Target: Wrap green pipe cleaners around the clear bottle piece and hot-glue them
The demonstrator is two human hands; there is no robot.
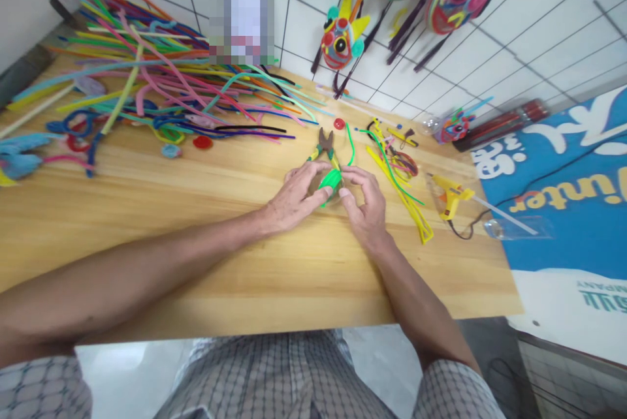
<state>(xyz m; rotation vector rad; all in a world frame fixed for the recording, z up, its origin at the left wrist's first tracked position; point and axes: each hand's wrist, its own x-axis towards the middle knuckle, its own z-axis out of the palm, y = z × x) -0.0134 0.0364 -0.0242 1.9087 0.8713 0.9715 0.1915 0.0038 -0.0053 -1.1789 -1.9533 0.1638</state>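
Between my two hands is a small bright green piece (330,179), which looks like shaped pipe cleaner. My left hand (300,194) closes on it from the left, thumb along its lower side. From the right, the bent fingers of my right hand (363,202) pinch at its edge; what exactly they hold is too small to make out. Just beyond my fingers lie pliers (325,143) with green and yellow handles, partly hidden by my hands. A loose green pipe cleaner (351,145) and a red disc (339,123) are near the pliers.
A big heap of coloured pipe cleaners (171,79) covers the table's back left. Yellow pipe cleaners (401,194) lie to the right, then a yellow glue gun (449,196) with its cord. Colourful masks (341,40) hang against the tiled wall. The table's front edge (294,334) is near my body.
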